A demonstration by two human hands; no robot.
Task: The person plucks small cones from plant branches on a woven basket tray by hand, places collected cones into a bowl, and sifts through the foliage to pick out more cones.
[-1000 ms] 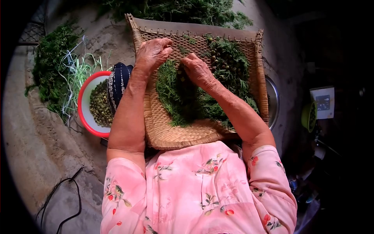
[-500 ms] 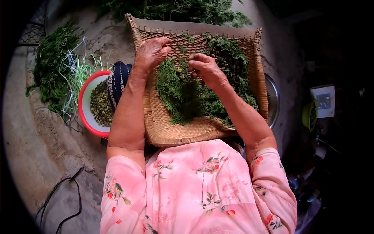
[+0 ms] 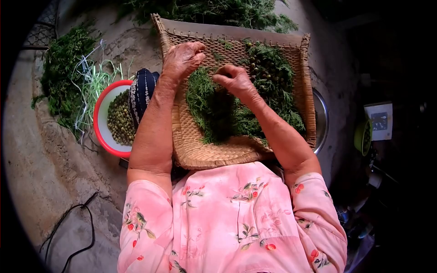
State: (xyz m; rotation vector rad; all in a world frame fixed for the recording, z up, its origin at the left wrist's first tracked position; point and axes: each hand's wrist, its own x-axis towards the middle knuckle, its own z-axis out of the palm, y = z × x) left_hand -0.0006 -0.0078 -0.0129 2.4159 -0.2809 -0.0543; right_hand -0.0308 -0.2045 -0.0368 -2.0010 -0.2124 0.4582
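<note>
A woven basket tray (image 3: 184, 136) lies in front of my body, holding feathery evergreen sprigs (image 3: 200, 98). More sprigs, mixed with small round green-brown cones (image 3: 268, 68), fill its right side. Over the tray's upper left, my left hand (image 3: 184, 60) has its fingers closed in a pinch; what is in them is hidden. My right hand (image 3: 237, 83) is just above the sprigs in the middle, thumb and fingers pinched together. Whatever it grips is too small to make out. The two hands are close but apart.
A red-rimmed white basin (image 3: 101, 134) of small cones stands on the left, a dark patterned cloth (image 3: 142, 93) over its edge. Beyond are pale plastic strings (image 3: 93, 86) and evergreen piles (image 3: 63, 77). A metal basin (image 3: 322, 120) sits partly behind the tray; a black cable (image 3: 91, 223) lies lower left.
My right hand has shifted a little left, nearer my left hand, and its fingers have drawn together. The whole view has moved slightly; the left hand keeps its pinch.
</note>
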